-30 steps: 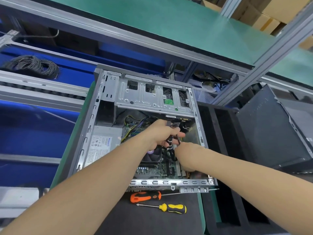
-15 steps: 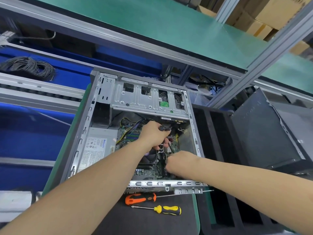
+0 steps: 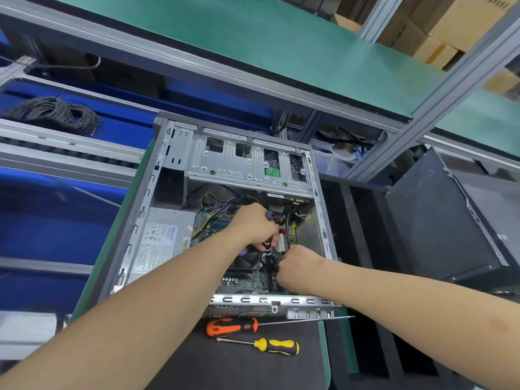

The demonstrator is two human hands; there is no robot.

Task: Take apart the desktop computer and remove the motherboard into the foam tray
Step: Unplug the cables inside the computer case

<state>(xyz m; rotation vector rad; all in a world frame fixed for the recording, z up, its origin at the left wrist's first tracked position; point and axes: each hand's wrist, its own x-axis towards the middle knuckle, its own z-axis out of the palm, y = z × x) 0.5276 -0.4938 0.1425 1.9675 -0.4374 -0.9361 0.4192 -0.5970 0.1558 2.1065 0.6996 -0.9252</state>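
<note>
1. Gripping the cable bundle (image 3: 267, 247), your left hand (image 3: 254, 226) sits at 11 o'clock from your right hand (image 3: 298, 268), which is curled, its hold hidden.
2. The motherboard (image 3: 244, 281) lies under both; the foam tray (image 3: 344, 220) is at 3 o'clock.

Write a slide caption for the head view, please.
Left hand grips cables, right hand reaches beside it, inside the open computer case.

Position change, right hand (image 3: 298, 270): shifted from against the left hand (image 3: 253, 226) toward the near wall of the computer case (image 3: 140, 220), now low over the motherboard (image 3: 244, 281). Left hand: drawn slightly leftward, fingers (image 3: 263, 244) curled on the cable bundle (image 3: 267, 249). Hands now narrowly apart.
</note>
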